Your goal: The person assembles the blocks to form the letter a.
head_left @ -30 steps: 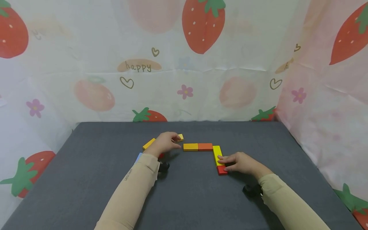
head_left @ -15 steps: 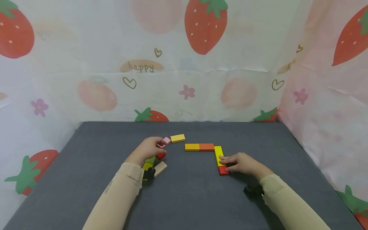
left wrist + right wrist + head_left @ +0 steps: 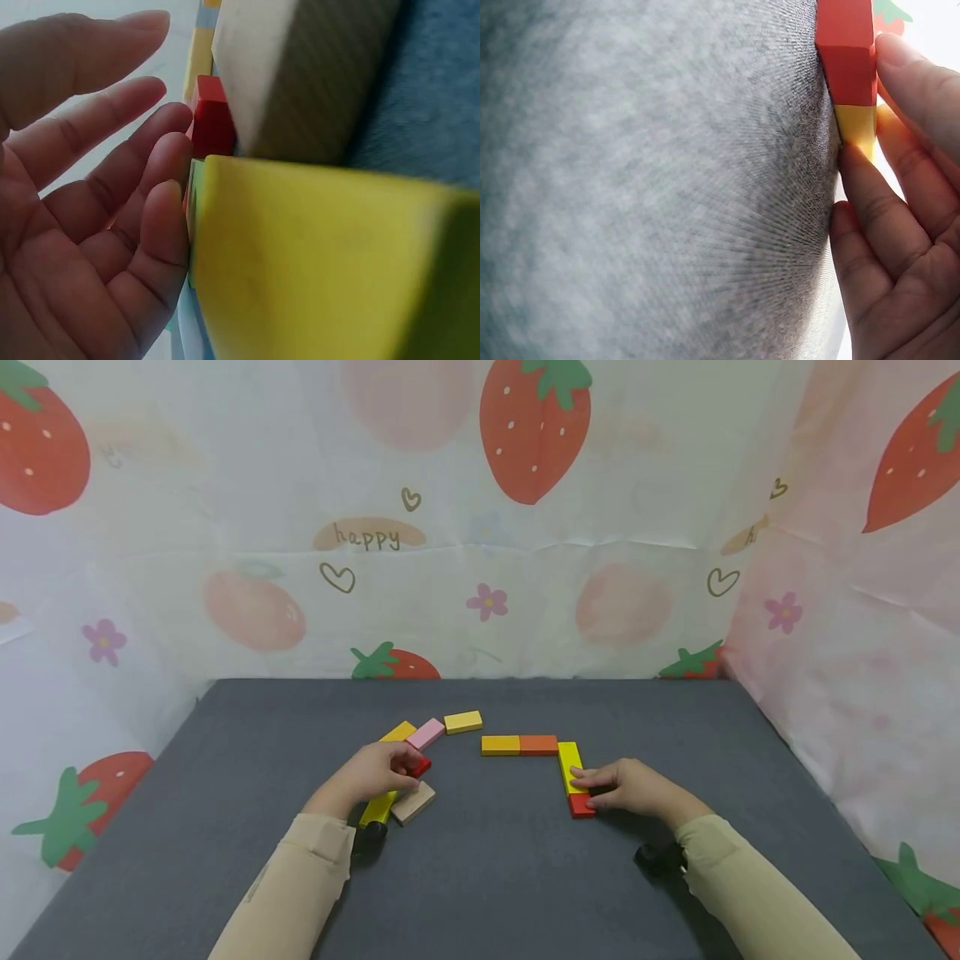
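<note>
Resting our right hand (image 3: 633, 785) on two blocks, we are touching the bright yellow block (image 3: 569, 758) with a fingertip and the red end block (image 3: 581, 807) with the thumb, those fingers lying loosely extended and the pair meeting end to end beneath them. We are holding our left hand (image 3: 369, 774) over a cluster of blocks, its fingers curving gently and its thumb standing wide of them; whether the fingertips are touching the small red block (image 3: 422, 767) just ahead of them, we are unable to tell. Just nearer than the left thumb, a wooden block (image 3: 413, 804) is lying aslant, and a yellow block (image 3: 378, 808) is showing from under the same hand. Beyond the left fingers, a pink block (image 3: 425, 734) is lying just right of an amber block (image 3: 400, 731), with a cream-yellow block (image 3: 463, 722) sitting to the right of both. Between the two sets of fingers, but farther out, a golden block (image 3: 500, 745) and an orange block (image 3: 538, 745) are lying end to end on the grey desk (image 3: 480, 885).
</note>
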`<state>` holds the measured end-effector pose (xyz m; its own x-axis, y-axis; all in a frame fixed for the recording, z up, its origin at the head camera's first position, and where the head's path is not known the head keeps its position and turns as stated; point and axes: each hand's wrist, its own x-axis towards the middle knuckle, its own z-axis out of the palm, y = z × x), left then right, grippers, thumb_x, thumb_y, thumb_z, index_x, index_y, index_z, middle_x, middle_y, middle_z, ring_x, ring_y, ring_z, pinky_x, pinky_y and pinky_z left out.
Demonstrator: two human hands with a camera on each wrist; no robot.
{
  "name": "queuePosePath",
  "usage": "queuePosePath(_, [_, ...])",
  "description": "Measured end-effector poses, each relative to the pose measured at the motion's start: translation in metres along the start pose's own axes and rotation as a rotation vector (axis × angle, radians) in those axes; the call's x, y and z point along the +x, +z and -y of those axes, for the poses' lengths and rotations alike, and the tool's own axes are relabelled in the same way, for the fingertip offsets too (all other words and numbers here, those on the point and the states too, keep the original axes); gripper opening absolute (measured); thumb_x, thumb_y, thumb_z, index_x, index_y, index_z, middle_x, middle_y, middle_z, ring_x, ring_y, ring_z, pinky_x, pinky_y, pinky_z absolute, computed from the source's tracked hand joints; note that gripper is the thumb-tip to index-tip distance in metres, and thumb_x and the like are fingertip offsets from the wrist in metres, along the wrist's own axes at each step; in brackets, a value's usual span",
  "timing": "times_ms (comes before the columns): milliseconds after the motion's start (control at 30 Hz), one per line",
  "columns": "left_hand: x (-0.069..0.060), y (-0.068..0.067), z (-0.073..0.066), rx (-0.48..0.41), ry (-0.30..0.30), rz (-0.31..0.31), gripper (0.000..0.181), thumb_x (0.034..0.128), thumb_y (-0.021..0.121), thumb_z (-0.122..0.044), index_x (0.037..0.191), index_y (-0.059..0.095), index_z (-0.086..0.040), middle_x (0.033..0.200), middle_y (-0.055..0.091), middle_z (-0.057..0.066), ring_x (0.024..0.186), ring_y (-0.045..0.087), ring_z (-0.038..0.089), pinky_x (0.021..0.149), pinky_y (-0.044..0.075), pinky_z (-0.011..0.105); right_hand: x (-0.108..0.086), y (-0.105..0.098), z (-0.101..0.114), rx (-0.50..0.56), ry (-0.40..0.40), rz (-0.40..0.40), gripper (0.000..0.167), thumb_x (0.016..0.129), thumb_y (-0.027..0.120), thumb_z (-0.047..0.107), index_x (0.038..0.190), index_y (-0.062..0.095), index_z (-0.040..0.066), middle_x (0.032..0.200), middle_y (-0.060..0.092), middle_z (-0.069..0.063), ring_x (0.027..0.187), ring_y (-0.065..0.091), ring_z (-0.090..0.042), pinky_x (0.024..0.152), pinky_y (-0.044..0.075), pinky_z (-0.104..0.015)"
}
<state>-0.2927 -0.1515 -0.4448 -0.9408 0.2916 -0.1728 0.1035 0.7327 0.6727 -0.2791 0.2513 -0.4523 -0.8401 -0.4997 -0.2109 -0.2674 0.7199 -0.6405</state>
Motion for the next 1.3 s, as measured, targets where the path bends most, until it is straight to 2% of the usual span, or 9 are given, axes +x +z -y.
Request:
queuePosePath(267, [-0.008, 0.007, 0.0, 0.101, -0.006, 0.0, 0.018, 0.0703, 0.079, -0.025, 0.081, 0.066, -0.018, 0.071, 0.058, -0.002, 0.068, 0.051, 0.017, 0.06, 0.044, 0.027, -0.001, 0.001, 0.001, 0.005, -0.004, 0.004, 0.042, 0.08, 0.068, 0.031, 0.12, 0.06, 0.024, 0.13, 0.051, 0.005, 0.127, 0.04, -0.025, 0.097, 0.037, -0.042])
queuePosePath(467, [-0.01, 0.011, -0.007, 0.161, -0.015, 0.013, 0.021, 0.069, 0.079, -0.032, 0.07, 0.064, -0.017, 0.062, 0.055, 0.0, 0.063, 0.05, 0.016, 0.055, 0.039, 0.028, -0.001, 0.0, 0.0, 0.006, -0.01, 0.004, 0.042, 0.08, 0.068, 0.031, 0.121, 0.06, 0.024, 0.13, 0.051, 0.005, 0.127, 0.04, -0.025, 0.096, 0.038, -0.042])
queuePosePath(567, [-0.012, 0.012, -0.01, 0.179, -0.037, 0.019, 0.022, 0.0698, 0.078, -0.032, 0.071, 0.062, -0.017, 0.063, 0.055, 0.0, 0.065, 0.05, 0.017, 0.057, 0.039, 0.029, -0.001, 0.001, 0.0, 0.009, -0.008, 0.007, 0.043, 0.08, 0.068, 0.032, 0.121, 0.06, 0.024, 0.13, 0.051, 0.005, 0.127, 0.039, -0.025, 0.097, 0.037, -0.042])
queuePosePath(667, [-0.013, 0.014, -0.013, 0.206, -0.052, 0.013, 0.023, 0.0702, 0.078, -0.031, 0.079, 0.062, -0.018, 0.069, 0.056, -0.001, 0.069, 0.051, 0.017, 0.06, 0.042, 0.029, -0.001, 0.0, 0.0, 0.012, -0.007, 0.01, 0.043, 0.08, 0.068, 0.032, 0.121, 0.06, 0.024, 0.13, 0.051, 0.005, 0.127, 0.039, -0.025, 0.097, 0.037, -0.043])
queuePosePath(800, [-0.014, 0.018, -0.017, 0.242, -0.032, -0.007, 0.029, 0.0693, 0.079, -0.03, 0.088, 0.062, -0.017, 0.072, 0.056, -0.003, 0.069, 0.051, 0.015, 0.062, 0.044, 0.029, -0.001, 0.0, 0.0, 0.006, -0.011, 0.009, 0.043, 0.08, 0.069, 0.031, 0.121, 0.06, 0.023, 0.13, 0.051, 0.005, 0.127, 0.039, -0.025, 0.097, 0.037, -0.042])
queuePosePath(900, [-0.013, 0.021, -0.02, 0.224, -0.014, -0.018, 0.022, 0.0719, 0.077, -0.027, 0.085, 0.062, -0.015, 0.068, 0.056, -0.002, 0.065, 0.052, 0.015, 0.059, 0.044, 0.027, 0.0, 0.0, 0.0, -0.001, -0.018, 0.009, 0.043, 0.08, 0.069, 0.03, 0.121, 0.059, 0.022, 0.131, 0.05, 0.004, 0.127, 0.039, -0.025, 0.097, 0.037, -0.043])
queuePosePath(1067, [-0.013, 0.024, -0.027, 0.167, -0.027, -0.031, 0.012, 0.0773, 0.071, -0.024, 0.072, 0.063, -0.017, 0.063, 0.056, -0.001, 0.062, 0.051, 0.016, 0.056, 0.043, 0.027, -0.001, -0.001, 0.001, 0.0, -0.024, 0.014, 0.044, 0.08, 0.069, 0.03, 0.122, 0.059, 0.022, 0.131, 0.05, 0.004, 0.127, 0.039, -0.025, 0.097, 0.037, -0.043])
queuePosePath(1200, [-0.013, 0.027, -0.034, 0.119, -0.03, -0.042, 0.014, 0.0765, 0.073, -0.024, 0.072, 0.062, -0.016, 0.067, 0.057, -0.002, 0.066, 0.051, 0.016, 0.057, 0.043, 0.027, -0.001, -0.001, 0.001, 0.003, -0.022, 0.015, 0.043, 0.08, 0.069, 0.03, 0.121, 0.059, 0.022, 0.131, 0.05, 0.004, 0.127, 0.039, -0.025, 0.098, 0.036, -0.044])
queuePosePath(1300, [-0.013, 0.03, -0.041, 0.037, -0.019, -0.026, 0.014, 0.0769, 0.073, -0.025, 0.075, 0.062, -0.016, 0.073, 0.058, -0.002, 0.069, 0.052, 0.016, 0.058, 0.043, 0.027, -0.001, -0.001, 0.001, 0.007, -0.018, 0.016, 0.043, 0.08, 0.069, 0.03, 0.121, 0.06, 0.022, 0.131, 0.05, 0.004, 0.127, 0.039, -0.025, 0.098, 0.035, -0.044])
